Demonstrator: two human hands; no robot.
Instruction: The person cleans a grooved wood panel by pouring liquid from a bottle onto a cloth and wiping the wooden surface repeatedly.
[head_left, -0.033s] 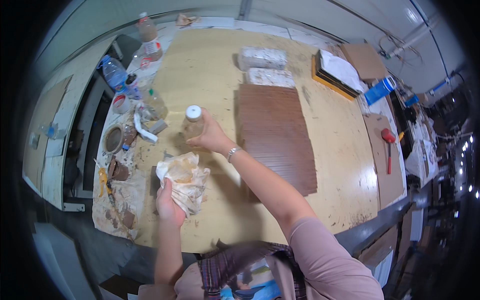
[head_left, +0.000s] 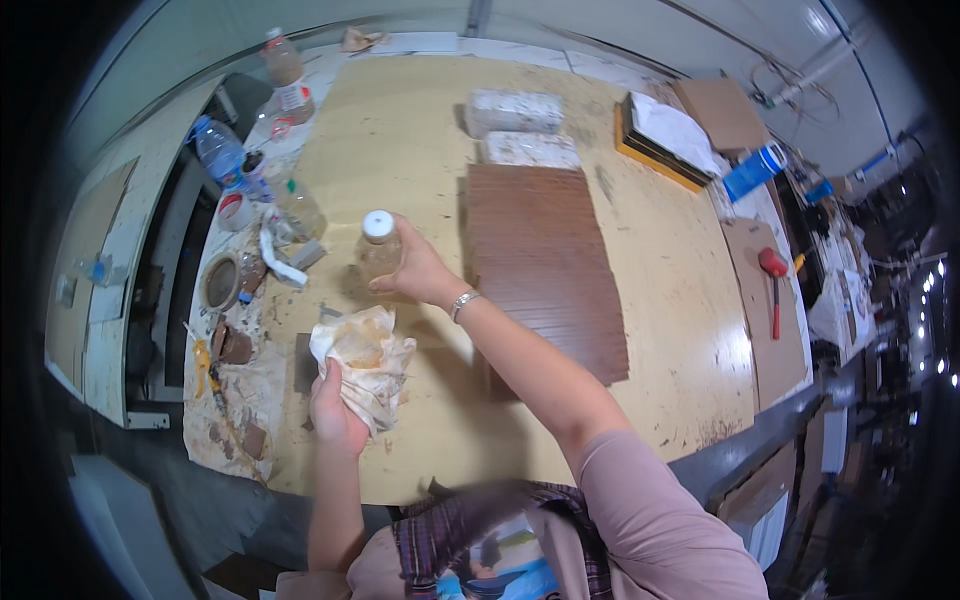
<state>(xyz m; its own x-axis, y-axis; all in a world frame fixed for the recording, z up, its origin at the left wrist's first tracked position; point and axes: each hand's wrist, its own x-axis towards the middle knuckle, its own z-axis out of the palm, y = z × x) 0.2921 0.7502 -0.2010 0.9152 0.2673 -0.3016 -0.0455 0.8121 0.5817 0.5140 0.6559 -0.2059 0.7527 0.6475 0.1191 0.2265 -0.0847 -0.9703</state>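
My right hand (head_left: 422,268) is wrapped round a clear plastic bottle (head_left: 379,255) with a white cap, held upright over the table left of the middle. I cannot tell whether the bottle's base touches the tabletop. Nearer to me, my left hand (head_left: 338,412) grips a crumpled white cloth (head_left: 377,385), its thumb on top. Wet-looking yellow-brown stains mark the cloth's upper part. Right of both hands lies a brown wood-grain panel (head_left: 540,260) with fine grooves. A small dark block (head_left: 304,362) shows partly from behind the cloth.
Along the left edge stand a blue-tinted bottle (head_left: 218,150), a round pot (head_left: 221,281), a brown cup (head_left: 232,345) and other clutter. Two wrapped white blocks (head_left: 515,112) sit beyond the panel. A red mallet (head_left: 773,265) and a blue bottle (head_left: 752,175) are at the right.
The whole view has shifted slightly, with the table's things a little farther left. Both hands keep their hold on the bottle and the cloth.
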